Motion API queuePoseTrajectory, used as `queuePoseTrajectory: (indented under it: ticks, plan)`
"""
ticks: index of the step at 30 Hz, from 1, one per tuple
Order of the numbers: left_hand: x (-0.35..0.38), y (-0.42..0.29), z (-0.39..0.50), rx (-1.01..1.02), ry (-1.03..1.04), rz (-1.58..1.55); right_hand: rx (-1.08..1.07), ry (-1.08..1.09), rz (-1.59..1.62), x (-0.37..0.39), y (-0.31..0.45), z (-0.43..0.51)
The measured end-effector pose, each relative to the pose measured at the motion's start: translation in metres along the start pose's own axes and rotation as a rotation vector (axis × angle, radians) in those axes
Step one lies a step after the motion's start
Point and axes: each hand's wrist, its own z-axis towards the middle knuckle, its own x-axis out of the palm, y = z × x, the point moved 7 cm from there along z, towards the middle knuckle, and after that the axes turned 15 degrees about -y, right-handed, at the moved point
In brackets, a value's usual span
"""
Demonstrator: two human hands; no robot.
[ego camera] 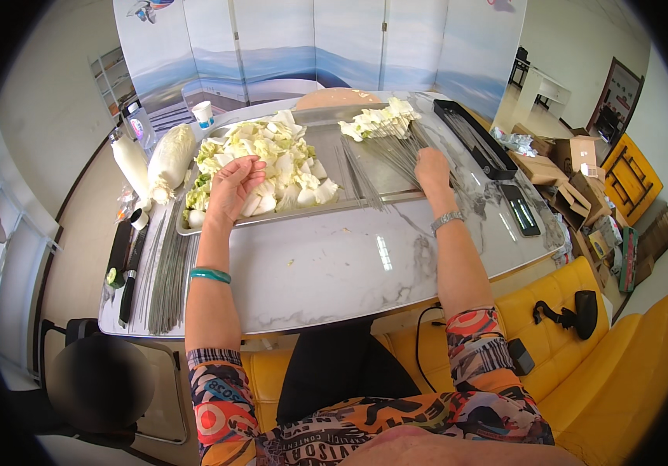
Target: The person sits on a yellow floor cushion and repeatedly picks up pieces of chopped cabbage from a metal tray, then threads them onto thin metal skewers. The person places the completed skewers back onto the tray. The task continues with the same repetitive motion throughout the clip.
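Note:
A steel tray (pixel 334 119) holds a heap of cut cabbage pieces (pixel 278 154) on its left side. My left hand (pixel 235 183) is above the heap's near left part, fingers curled with thumb and forefinger close together; whether something thin is between them cannot be told. Thin metal skewers (pixel 389 154) fan out over the tray's right side, with threaded cabbage pieces (pixel 380 121) at their far ends. My right hand (pixel 432 169) is at the near ends of these skewers, its fingers mostly hidden. A few separate skewers (pixel 357 175) lie across the tray's near edge.
At the left stand a whole napa cabbage (pixel 172 154), a white bottle (pixel 130 163), a clear bottle (pixel 140 125) and a paper cup (pixel 202 115). A knife (pixel 130 285) lies beside more skewers (pixel 169 279). To the right are a black tray (pixel 500 169) and a phone (pixel 520 209).

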Motion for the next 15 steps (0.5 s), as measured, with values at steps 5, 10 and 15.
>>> queuePoseTrajectory:
  ticks: [5,10,15]
  plan:
    - [0.001,0.001,0.001,-0.005,0.002,0.006,-0.034,0.082,0.007,-0.004,0.006,0.001]
    - [0.0,0.001,0.001,-0.015,0.001,0.006,-0.021,0.033,0.204,-0.017,0.028,0.0]
    - [-0.003,0.002,0.001,-0.014,0.007,0.022,0.129,0.248,0.558,-0.003,0.073,-0.015]
